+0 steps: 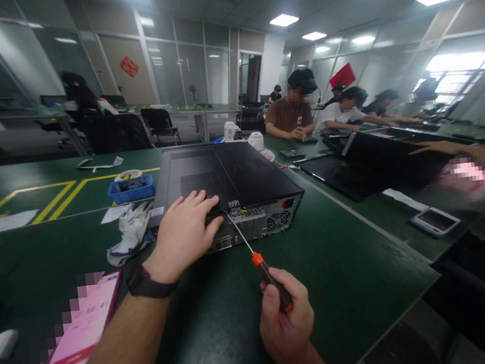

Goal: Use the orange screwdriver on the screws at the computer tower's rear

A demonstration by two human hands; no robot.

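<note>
A black desktop computer case point(241, 173) lies on its side on the green table, with its metal rear panel and fan grille facing me. My left hand point(188, 223) rests with fingers stretched over the near edge of its top cover, the thumb bent down by the rear panel. In my right hand point(286, 311) is a screwdriver point(258, 259) with an orange and dark handle, gripped in closed fingers. Its thin shaft points up and away to the seam between cover and rear panel. Whether the tip sits on a screw is too small to tell.
Left of the case are a blue bin point(131, 190) with small parts, work gloves point(131, 232) and a pink clipboard point(79, 341). To the right lie a phone-like device point(436, 221) and another dark case point(379, 154), with a co-worker's hand point(440, 148) over it. More people sit beyond.
</note>
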